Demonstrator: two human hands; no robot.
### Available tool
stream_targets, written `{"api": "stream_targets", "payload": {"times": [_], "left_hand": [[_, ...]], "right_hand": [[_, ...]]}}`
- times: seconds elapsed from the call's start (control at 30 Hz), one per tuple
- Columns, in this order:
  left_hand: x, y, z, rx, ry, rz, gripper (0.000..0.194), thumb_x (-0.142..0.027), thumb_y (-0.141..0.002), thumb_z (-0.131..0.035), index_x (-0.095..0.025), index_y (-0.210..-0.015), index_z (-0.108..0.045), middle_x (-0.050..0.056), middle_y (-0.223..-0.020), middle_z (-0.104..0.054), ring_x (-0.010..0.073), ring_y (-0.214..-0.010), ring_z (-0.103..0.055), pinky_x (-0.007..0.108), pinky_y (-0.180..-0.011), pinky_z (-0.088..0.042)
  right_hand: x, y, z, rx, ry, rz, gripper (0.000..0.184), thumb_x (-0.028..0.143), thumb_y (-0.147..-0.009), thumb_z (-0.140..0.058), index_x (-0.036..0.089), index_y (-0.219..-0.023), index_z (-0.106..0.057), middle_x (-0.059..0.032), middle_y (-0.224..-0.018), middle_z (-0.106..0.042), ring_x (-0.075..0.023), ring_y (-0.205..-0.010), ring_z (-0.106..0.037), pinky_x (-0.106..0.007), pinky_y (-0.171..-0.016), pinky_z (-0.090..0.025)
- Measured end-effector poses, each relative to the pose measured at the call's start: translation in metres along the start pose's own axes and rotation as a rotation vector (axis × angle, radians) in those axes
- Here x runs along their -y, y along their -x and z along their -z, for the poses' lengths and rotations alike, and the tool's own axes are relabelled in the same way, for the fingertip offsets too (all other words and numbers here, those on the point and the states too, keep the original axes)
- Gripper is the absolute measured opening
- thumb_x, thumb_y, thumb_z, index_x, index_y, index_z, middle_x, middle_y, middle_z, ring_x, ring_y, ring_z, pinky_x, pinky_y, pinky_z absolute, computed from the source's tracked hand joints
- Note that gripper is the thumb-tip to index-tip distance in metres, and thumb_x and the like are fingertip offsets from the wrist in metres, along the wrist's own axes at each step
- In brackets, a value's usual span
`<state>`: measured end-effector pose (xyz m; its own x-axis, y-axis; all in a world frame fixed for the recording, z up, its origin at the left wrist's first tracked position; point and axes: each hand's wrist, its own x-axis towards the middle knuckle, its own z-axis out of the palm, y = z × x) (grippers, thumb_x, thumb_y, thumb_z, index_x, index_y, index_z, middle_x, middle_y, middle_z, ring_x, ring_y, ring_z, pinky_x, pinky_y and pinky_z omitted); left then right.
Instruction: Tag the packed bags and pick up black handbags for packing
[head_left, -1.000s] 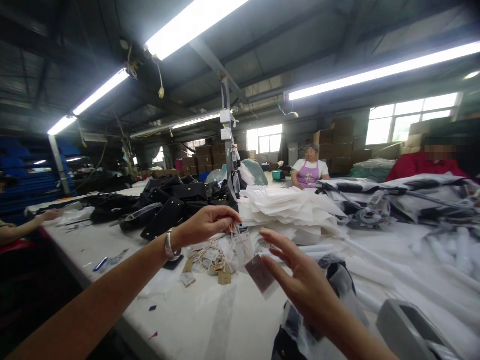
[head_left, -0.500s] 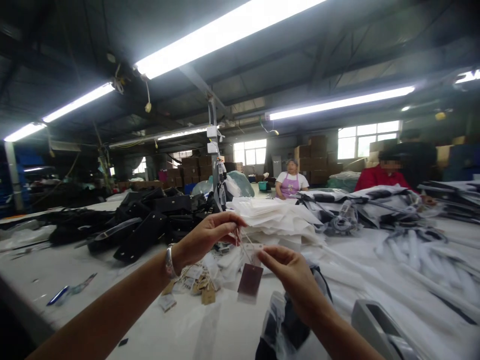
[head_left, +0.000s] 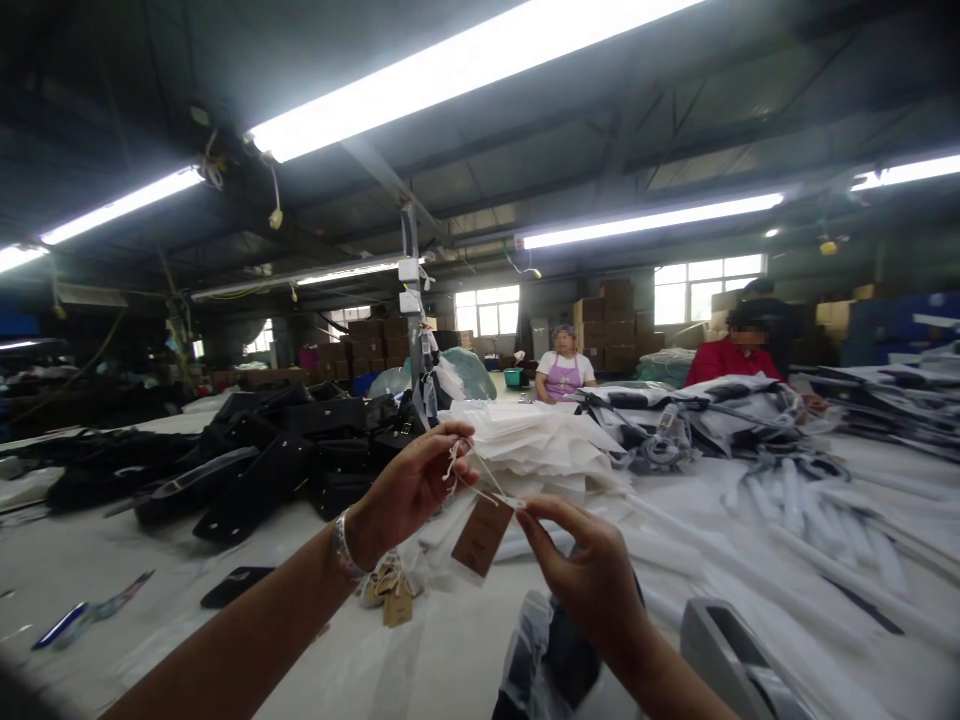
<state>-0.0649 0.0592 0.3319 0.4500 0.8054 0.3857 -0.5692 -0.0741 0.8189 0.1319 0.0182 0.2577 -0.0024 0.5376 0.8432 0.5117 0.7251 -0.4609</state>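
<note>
My left hand (head_left: 412,485) is closed, its thumb and fingers gripping a looped white string (head_left: 491,470). From this string a brown cardboard hang tag (head_left: 482,535) hangs tilted, with faint dark print on its face. My right hand (head_left: 589,565) pinches the string at the tag's upper right corner; the exact spot is partly hidden by the fingertips. Below my left wrist, more brown tags (head_left: 397,603) with white strings lie in a small heap on the table. Under my right hand sits a dark item in clear plastic (head_left: 529,650).
Black bags or straps (head_left: 255,485) are piled at left, white sheets (head_left: 536,440) stacked behind my hands. A grey tape-dispenser-like object (head_left: 720,650) stands front right. A blue pen (head_left: 60,625) and a black flat piece (head_left: 236,587) lie at left. Two people sit across the table.
The tag between my hands showed a dark maroon face and now shows a brown one. The string is spread wider. My view has turned slightly right.
</note>
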Motion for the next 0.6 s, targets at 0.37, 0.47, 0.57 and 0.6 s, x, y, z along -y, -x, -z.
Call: {"api": "stream_targets", "payload": {"times": [0.37,0.47,0.57,0.6], "left_hand": [[0.018,-0.001,-0.009,-0.068,0.172,-0.021,0.017,-0.007,-0.082,-0.058,-0.013,-0.097,-0.062,0.000,-0.078,-0.057,0.0044,-0.060,-0.059,0.015,-0.062,-0.054],[0.020,0.002,-0.015,-0.069,0.126,0.014,0.017,-0.009,-0.081,-0.060,-0.013,-0.098,-0.063,0.001,-0.080,-0.059,0.0042,-0.060,-0.058,0.012,-0.057,-0.050],[0.026,0.006,-0.024,-0.006,0.047,0.030,0.017,-0.014,-0.083,-0.062,-0.013,-0.099,-0.064,0.002,-0.079,-0.059,0.0061,-0.064,-0.058,0.014,-0.060,-0.049],[0.029,0.007,-0.027,0.020,0.025,0.033,0.016,-0.016,-0.083,-0.062,-0.013,-0.099,-0.064,0.003,-0.079,-0.060,0.0065,-0.065,-0.058,0.015,-0.061,-0.049]], "right_hand": [[0.006,0.020,-0.002,0.199,-0.323,-0.267,0.019,0.032,-0.086,-0.059,0.022,-0.097,-0.071,-0.0059,-0.098,-0.073,-0.0216,-0.091,-0.067,-0.029,-0.083,-0.051],[0.003,0.020,0.001,0.115,-0.562,-0.412,0.034,0.045,-0.089,-0.053,0.023,-0.112,-0.064,-0.0084,-0.114,-0.069,-0.0245,-0.104,-0.064,-0.037,-0.094,-0.049],[0.008,0.015,0.000,0.033,-0.651,-0.379,0.050,0.053,-0.088,-0.050,0.027,-0.131,-0.050,-0.0095,-0.130,-0.060,-0.0264,-0.120,-0.054,-0.044,-0.105,-0.040],[0.011,0.013,-0.001,0.051,-0.651,-0.351,0.054,0.053,-0.086,-0.053,0.027,-0.133,-0.047,-0.0096,-0.132,-0.058,-0.0266,-0.123,-0.052,-0.045,-0.106,-0.038]]}}
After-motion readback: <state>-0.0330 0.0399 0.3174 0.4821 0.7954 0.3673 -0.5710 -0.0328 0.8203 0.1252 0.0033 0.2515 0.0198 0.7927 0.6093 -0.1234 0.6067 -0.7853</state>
